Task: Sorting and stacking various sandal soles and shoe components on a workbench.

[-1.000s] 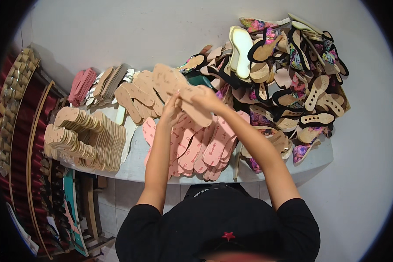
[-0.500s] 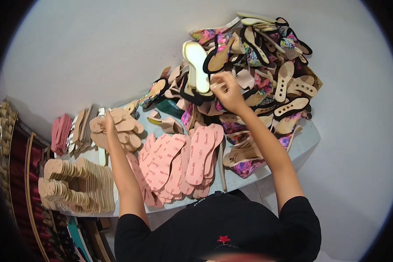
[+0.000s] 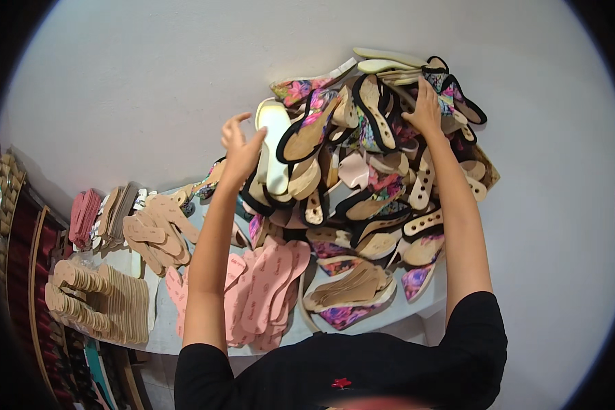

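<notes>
My left hand [image 3: 241,152] is raised at the left side of a big pile of shoe parts, fingers apart and nothing in it. Just right of its thumb is a white sole [image 3: 277,147], lying lengthwise toward me. My right hand [image 3: 425,113] reaches to the pile's far right, fingers stretched out beside several stacked pale soles [image 3: 388,66] and a floral wedge sole [image 3: 446,96]; whether it touches them I cannot tell. Between my hands lie a black-edged floral wedge [image 3: 312,130] and a sole with a row of holes [image 3: 383,126].
Pink printed insoles [image 3: 270,287] overlap at the table's near edge. To the left are loose beige insoles [image 3: 158,232], a tall stack of tan insoles [image 3: 126,301] and pink bundled strips [image 3: 85,217]. A floral wedge with beige insoles on it [image 3: 352,294] sits at the near right.
My left hand has left the beige insoles and moved right and away, up to the white sole. The right hand has gone from the pile's middle to its far right. The view has shifted.
</notes>
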Tool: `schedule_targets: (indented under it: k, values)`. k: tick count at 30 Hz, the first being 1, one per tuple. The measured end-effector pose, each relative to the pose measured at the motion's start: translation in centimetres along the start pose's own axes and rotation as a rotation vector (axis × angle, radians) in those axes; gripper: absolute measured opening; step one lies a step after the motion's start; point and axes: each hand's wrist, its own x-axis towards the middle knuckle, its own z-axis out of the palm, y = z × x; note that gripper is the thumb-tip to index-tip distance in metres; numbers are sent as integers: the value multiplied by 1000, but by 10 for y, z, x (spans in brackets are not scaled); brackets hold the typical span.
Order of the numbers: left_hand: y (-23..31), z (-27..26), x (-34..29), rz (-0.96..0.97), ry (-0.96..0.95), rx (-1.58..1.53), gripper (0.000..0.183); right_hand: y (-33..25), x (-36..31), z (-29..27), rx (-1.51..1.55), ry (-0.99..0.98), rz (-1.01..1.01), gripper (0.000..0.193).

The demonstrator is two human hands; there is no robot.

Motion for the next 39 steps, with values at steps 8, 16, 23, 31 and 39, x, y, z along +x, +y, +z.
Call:
schedule_targets:
  k: [8, 16, 23, 31, 39]
  values:
    - [53, 121, 49, 215, -139, 97, 45, 20, 45, 40, -196, 141, -254, 63]
    - [85, 229, 148, 434, -73, 478, 55, 26, 76, 55, -45, 209, -390, 52]
    - [107, 265, 182, 337, -274, 727, 64, 45, 86, 48, 170, 61, -278, 62]
    - [76, 256, 250, 504, -309, 278, 57, 46, 109, 19, 350, 20, -165, 58]
    - [93, 273, 254, 538, -367, 244, 36, 75, 125, 15, 462, 26, -253, 46]
